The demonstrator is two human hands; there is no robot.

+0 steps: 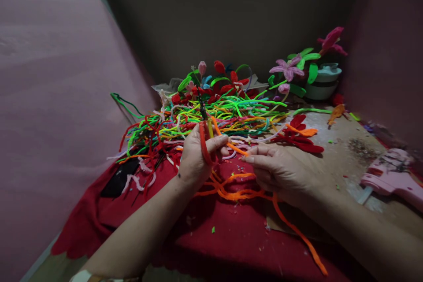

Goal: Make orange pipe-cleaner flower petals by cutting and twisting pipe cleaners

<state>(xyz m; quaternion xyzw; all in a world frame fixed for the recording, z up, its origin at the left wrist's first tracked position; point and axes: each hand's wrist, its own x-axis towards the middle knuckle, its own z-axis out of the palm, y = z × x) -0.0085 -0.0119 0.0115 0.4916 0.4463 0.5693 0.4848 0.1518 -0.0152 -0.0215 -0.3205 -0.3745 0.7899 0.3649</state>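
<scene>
My left hand (pixel 195 152) is closed around a pair of pliers with red-and-yellow handles (pixel 205 145) and narrow dark jaws pointing away from me. Its thumb and fingers also pinch an orange pipe cleaner (pixel 235 147), which bends near the pliers. The thumb and fingertips of my right hand (pixel 274 165) close on the other end of this pipe cleaner. Below the hands, several loose orange pipe cleaners (pixel 228 193) lie on the red cloth (pixel 211 229). One long orange strand (pixel 297 231) trails under my right wrist toward the front edge.
A heap of multicoloured pipe cleaners (pixel 231 112) spreads behind the hands. Finished flowers (pixel 287 69) stand behind it, near a pale lidded pot (pixel 323 81). Red petals (pixel 299 136) lie to the right. A pink glue gun (pixel 393 178) rests at far right; a dark phone-like slab (pixel 115 180) lies left.
</scene>
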